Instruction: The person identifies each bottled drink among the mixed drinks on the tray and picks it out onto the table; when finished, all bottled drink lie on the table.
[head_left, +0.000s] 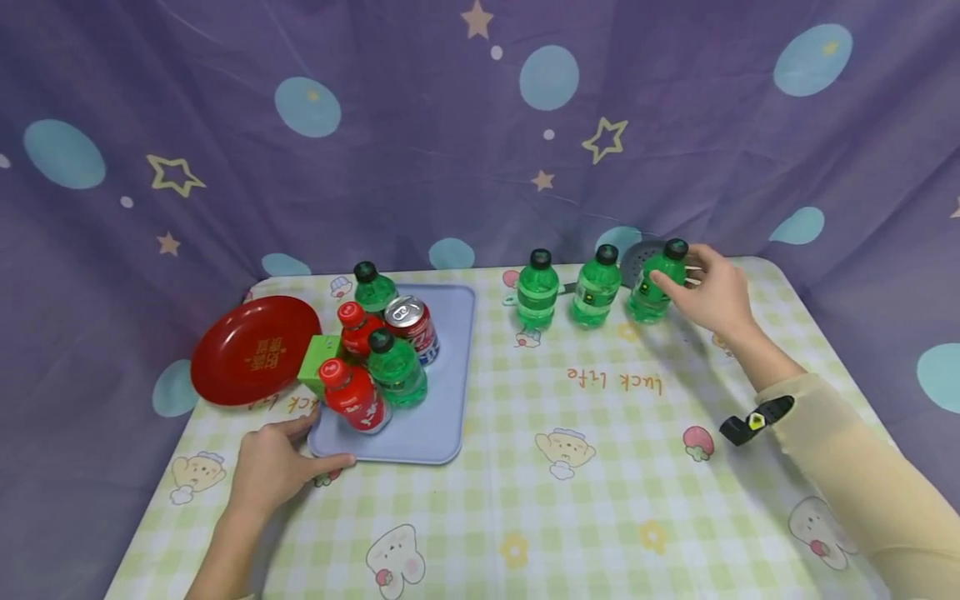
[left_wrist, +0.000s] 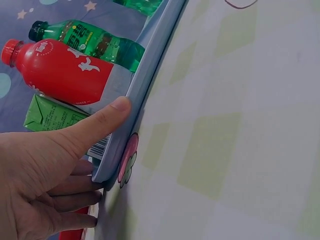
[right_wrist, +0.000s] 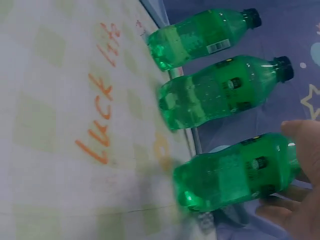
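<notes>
My left hand [head_left: 270, 467] holds the front left corner of a blue-grey tray [head_left: 442, 433]; in the left wrist view its thumb [left_wrist: 112, 112] lies along the rim. On the tray stand two red bottles [head_left: 356, 400], two green bottles [head_left: 397, 375], a soda can [head_left: 412, 329] and a green carton [head_left: 321, 360]. At the back right, my right hand [head_left: 716, 292] grips a green bottle [right_wrist: 235, 175] near its upper part, thumb in front and fingers behind. Two more green bottles [head_left: 537, 292] with black caps stand upright to its left.
A red plate [head_left: 225, 367] lies left of the tray. Behind the right-hand bottles lies a dark grey slotted utensil [head_left: 636, 257], partly hidden. A purple patterned curtain [head_left: 420, 167] hangs along the back edge of the table, over which a checked cloth [head_left: 600, 517] is spread.
</notes>
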